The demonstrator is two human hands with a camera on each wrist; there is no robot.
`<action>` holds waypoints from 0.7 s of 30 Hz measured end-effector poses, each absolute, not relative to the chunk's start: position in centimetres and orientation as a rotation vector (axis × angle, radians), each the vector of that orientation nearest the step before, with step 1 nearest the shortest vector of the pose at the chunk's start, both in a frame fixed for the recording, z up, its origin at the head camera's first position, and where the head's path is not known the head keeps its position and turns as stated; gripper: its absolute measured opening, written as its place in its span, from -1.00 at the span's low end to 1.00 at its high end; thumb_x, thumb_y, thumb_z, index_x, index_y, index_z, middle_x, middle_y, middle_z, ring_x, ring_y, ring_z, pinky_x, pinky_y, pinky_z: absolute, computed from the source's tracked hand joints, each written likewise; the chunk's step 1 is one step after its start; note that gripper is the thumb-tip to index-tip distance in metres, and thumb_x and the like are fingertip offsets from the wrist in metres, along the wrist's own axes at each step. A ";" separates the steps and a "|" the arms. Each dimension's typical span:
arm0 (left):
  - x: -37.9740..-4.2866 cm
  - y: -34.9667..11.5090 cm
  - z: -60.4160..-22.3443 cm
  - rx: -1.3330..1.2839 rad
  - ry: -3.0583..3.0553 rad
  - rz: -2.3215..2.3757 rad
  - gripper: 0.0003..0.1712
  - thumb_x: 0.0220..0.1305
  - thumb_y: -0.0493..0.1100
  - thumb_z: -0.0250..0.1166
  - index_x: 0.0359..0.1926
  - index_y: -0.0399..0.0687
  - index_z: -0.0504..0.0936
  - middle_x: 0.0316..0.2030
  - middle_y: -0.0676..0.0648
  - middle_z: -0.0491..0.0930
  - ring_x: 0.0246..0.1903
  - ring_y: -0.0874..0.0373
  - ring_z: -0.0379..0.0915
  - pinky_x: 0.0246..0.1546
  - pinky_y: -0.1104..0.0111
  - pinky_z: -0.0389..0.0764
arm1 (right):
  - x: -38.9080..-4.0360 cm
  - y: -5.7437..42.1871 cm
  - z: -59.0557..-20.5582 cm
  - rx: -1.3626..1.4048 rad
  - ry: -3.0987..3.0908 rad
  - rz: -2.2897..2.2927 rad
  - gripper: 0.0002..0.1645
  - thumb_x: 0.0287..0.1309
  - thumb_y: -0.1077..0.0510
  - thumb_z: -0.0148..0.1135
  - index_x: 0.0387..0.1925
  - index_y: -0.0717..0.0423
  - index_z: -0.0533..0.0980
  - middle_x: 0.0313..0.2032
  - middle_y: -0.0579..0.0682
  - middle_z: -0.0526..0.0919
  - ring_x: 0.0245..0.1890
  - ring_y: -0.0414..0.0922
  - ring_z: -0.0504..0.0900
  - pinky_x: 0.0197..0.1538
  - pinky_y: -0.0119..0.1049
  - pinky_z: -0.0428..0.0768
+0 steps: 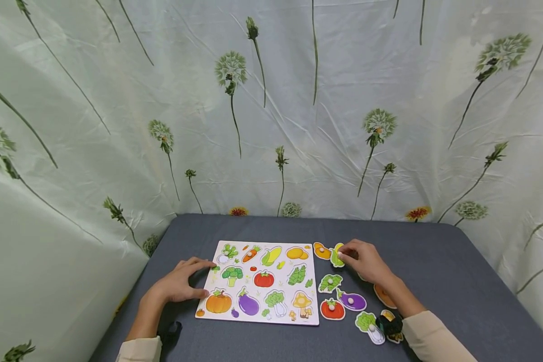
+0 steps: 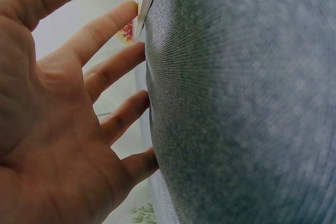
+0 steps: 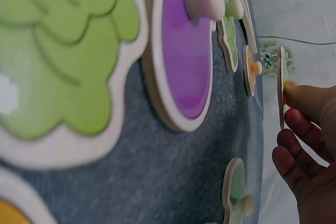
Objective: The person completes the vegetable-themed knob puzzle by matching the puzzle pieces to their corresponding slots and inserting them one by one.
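Observation:
A pale wooden vegetable puzzle board (image 1: 281, 282) lies flat, with pictures across it. My left hand (image 1: 181, 281) rests at its left edge, thumb and fingers spread and touching it; the left wrist view shows the same hand (image 2: 68, 108) with fingers extended beside the board edge (image 2: 150, 1). Just beyond the board's upper right, my right hand (image 1: 366, 261) pinches a corn puzzle piece (image 1: 336, 257) between thumb and finger. Seen edge-on in the right wrist view, that piece (image 3: 282, 85) stands upright and off the cloth. Beside it lies an orange potato-like piece (image 1: 321, 251).
Right of the board lie knobbed pieces: a leafy green one (image 1: 328, 281), a tomato (image 1: 329, 312), an eggplant (image 1: 356, 302) and a cabbage (image 1: 366, 322). An orange piece (image 1: 383, 297) is partly hidden by the right forearm. A floral curtain (image 1: 271, 125) hangs behind the grey-covered table (image 1: 253, 344).

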State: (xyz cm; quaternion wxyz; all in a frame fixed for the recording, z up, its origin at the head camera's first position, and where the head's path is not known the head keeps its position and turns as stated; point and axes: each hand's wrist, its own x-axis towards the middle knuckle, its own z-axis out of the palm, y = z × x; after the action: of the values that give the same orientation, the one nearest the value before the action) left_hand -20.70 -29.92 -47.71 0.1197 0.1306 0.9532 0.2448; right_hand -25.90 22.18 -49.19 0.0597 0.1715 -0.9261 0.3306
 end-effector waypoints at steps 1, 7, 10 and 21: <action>-20.7 -29.9 -47.7 0.382 2.786 0.718 -0.14 -0.02 0.13 0.56 0.36 0.21 0.54 0.29 -0.11 0.45 0.27 -0.20 0.27 0.19 -0.36 0.35 | -25.9 22.1 -49.1 0.523 -2.801 1.000 -0.88 0.32 0.14 0.37 -0.17 0.06 0.75 -0.30 -0.12 0.64 -0.34 -0.27 0.52 -0.24 -0.38 0.54; -20.7 -29.9 -47.6 0.393 2.785 0.720 -0.14 -0.02 0.13 0.56 0.36 0.20 0.54 0.28 -0.10 0.45 0.26 -0.19 0.27 0.18 -0.35 0.36 | -25.8 21.2 -48.7 0.550 -2.763 1.006 -0.89 0.29 0.15 0.40 -0.18 0.06 0.74 -0.30 -0.13 0.66 -0.33 -0.27 0.54 -0.25 -0.37 0.52; -20.7 -30.0 -47.7 0.392 2.784 0.715 -0.15 -0.02 0.14 0.56 0.36 0.23 0.54 0.28 -0.10 0.45 0.25 -0.19 0.27 0.18 -0.35 0.36 | -25.9 20.8 -48.7 0.561 -2.738 1.007 -0.90 0.27 0.15 0.42 -0.21 0.07 0.74 -0.31 -0.13 0.66 -0.34 -0.28 0.55 -0.26 -0.37 0.53; -20.7 -30.1 -48.1 0.402 2.795 0.734 -0.17 0.03 0.12 0.55 0.37 0.25 0.54 0.27 -0.08 0.46 0.28 -0.21 0.26 0.20 -0.32 0.34 | -26.0 19.2 -48.5 0.522 -2.767 1.049 -0.87 0.28 0.10 0.42 -0.19 0.03 0.74 -0.29 -0.13 0.67 -0.31 -0.24 0.56 -0.24 -0.36 0.55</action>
State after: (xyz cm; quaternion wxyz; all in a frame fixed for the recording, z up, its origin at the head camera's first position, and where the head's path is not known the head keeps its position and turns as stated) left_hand -20.68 -30.07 -48.11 0.1117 0.1369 0.9520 0.2501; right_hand -26.04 19.24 -48.47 0.0683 0.1733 -0.9186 0.3484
